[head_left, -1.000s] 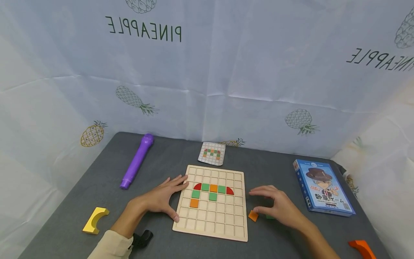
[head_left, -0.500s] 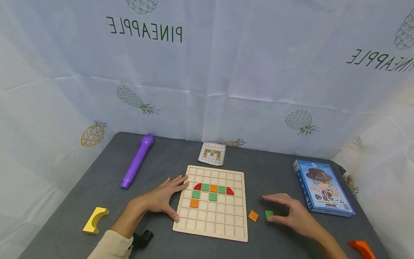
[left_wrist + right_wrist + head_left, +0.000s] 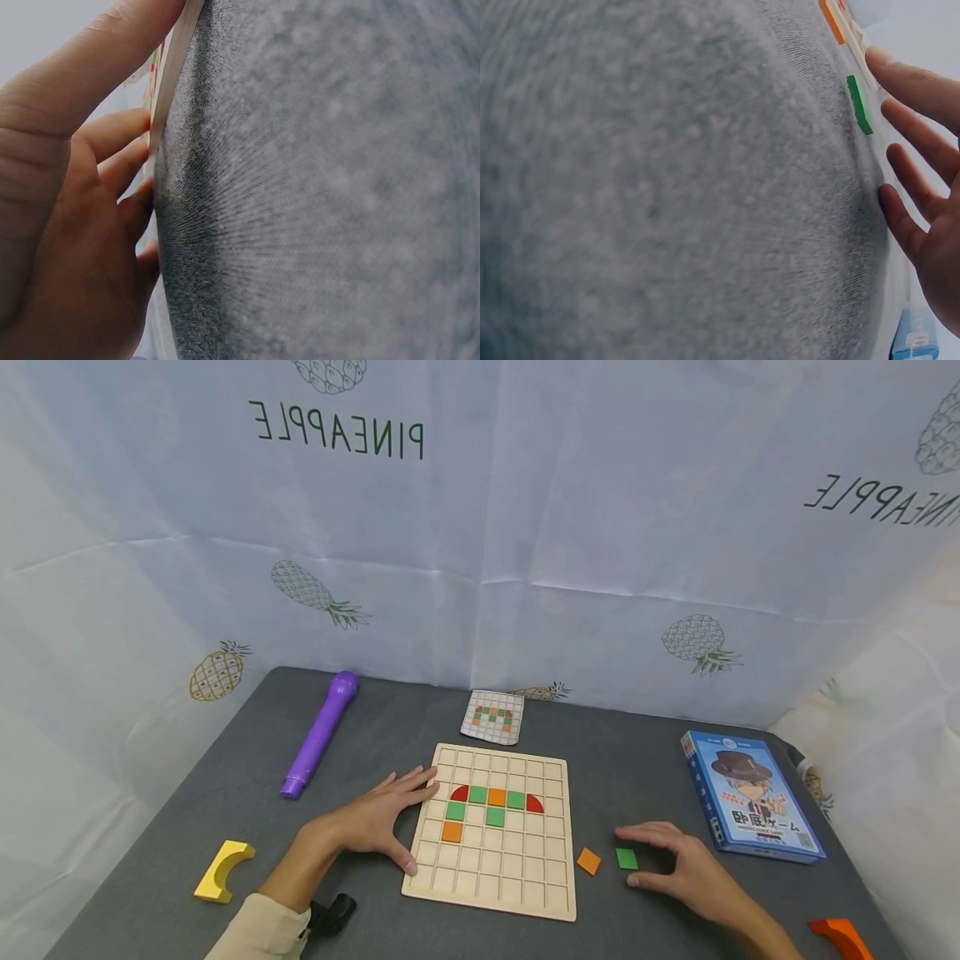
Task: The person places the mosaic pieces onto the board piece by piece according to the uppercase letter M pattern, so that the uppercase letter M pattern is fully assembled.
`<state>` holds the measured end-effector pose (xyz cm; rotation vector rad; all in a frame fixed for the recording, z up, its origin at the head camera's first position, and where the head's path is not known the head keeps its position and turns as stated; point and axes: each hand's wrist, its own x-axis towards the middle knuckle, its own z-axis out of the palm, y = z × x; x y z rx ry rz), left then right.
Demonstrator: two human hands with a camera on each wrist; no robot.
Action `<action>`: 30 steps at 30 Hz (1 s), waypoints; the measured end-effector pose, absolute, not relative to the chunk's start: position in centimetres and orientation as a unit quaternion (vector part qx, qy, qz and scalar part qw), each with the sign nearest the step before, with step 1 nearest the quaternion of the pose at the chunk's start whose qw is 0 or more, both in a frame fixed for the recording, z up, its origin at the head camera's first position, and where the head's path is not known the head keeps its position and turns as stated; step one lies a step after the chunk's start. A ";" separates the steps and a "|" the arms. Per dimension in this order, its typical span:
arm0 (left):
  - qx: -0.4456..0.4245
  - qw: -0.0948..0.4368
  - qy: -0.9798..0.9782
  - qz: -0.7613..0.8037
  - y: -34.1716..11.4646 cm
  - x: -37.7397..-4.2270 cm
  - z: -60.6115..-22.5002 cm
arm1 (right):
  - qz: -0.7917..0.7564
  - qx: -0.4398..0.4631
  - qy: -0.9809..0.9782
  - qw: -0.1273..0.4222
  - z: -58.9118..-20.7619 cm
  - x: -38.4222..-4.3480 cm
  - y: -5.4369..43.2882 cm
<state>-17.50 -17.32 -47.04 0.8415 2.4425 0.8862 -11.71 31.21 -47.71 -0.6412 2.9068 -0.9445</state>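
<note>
A wooden grid board (image 3: 517, 872) lies mid-table, with red quarter-round, green and orange tiles in its upper cells. My left hand (image 3: 367, 822) spreads its fingers along the board's left edge; thumb and fingertips touch the rim, as the left wrist view shows with the board edge (image 3: 174, 67). Right of the board, a loose orange tile (image 3: 588, 861) and a loose green tile (image 3: 626, 859) lie flat. My right hand (image 3: 690, 872) is beside the green tile, thumb and fingers apart and holding nothing. In the right wrist view, the green tile (image 3: 860, 105) is clear of the fingers.
Behind the board lies a small pattern card (image 3: 492, 717). A purple toy microphone (image 3: 321, 735) and a yellow arch block (image 3: 223, 871) are on the left. At right are a blue game box (image 3: 753, 797) and an orange curved block (image 3: 842, 935). A patterned curtain hangs behind.
My right hand has drawn back to the right, from beside the orange tile to beside the green one, uncovering the green tile. My left hand and the board stay put.
</note>
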 end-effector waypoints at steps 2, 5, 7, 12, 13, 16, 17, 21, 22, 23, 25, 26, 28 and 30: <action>0.304 0.202 0.875 0.318 -17.3 -17.5 -47.0 | -0.306 -0.212 0.928 0.013 -47.9 -11.8 31.3; 0.306 0.200 0.874 0.319 -17.3 -17.5 -47.0 | -0.312 -0.224 0.923 0.021 -48.1 -11.9 31.5; 0.307 0.199 0.875 0.317 -17.3 -17.5 -47.1 | -0.317 -0.234 0.919 0.023 -48.2 -12.0 31.7; 0.311 0.195 0.877 0.311 -17.3 -17.5 -47.2 | -0.330 -0.254 0.909 0.024 -48.5 -12.2 32.0; 0.310 0.196 0.877 0.312 -17.3 -17.5 -47.2 | -0.331 -0.258 0.907 0.026 -48.6 -12.3 32.1; 0.306 0.197 0.877 0.314 -17.3 -17.5 -47.2 | -0.334 -0.261 0.905 0.030 -48.6 -12.5 32.2; 0.305 0.197 0.877 0.315 -17.3 -17.5 -47.2 | -0.334 -0.261 0.905 0.031 -48.5 -12.5 32.2; 0.301 0.199 0.877 0.316 -17.2 -17.6 -47.1 | -0.326 -0.258 0.909 0.032 -48.4 -12.6 32.2; 0.301 0.199 0.877 0.316 -17.2 -17.6 -47.1 | -0.324 -0.257 0.910 0.033 -48.4 -12.6 32.2; 0.300 0.200 0.877 0.317 -17.2 -17.6 -47.2 | -0.322 -0.257 0.910 0.035 -48.4 -12.6 32.2; 0.299 0.200 0.878 0.316 -17.2 -17.5 -47.2 | -0.322 -0.257 0.910 0.037 -48.4 -12.6 32.1; 0.301 0.198 0.878 0.316 -17.2 -17.4 -47.2 | -0.323 -0.259 0.909 0.037 -48.4 -12.6 32.1; 0.300 0.197 0.878 0.318 -17.2 -17.4 -47.3 | -0.325 -0.261 0.908 0.035 -48.4 -12.6 32.0; 0.300 0.195 0.878 0.318 -17.2 -17.4 -47.3 | -0.327 -0.260 0.908 0.035 -48.3 -12.6 32.0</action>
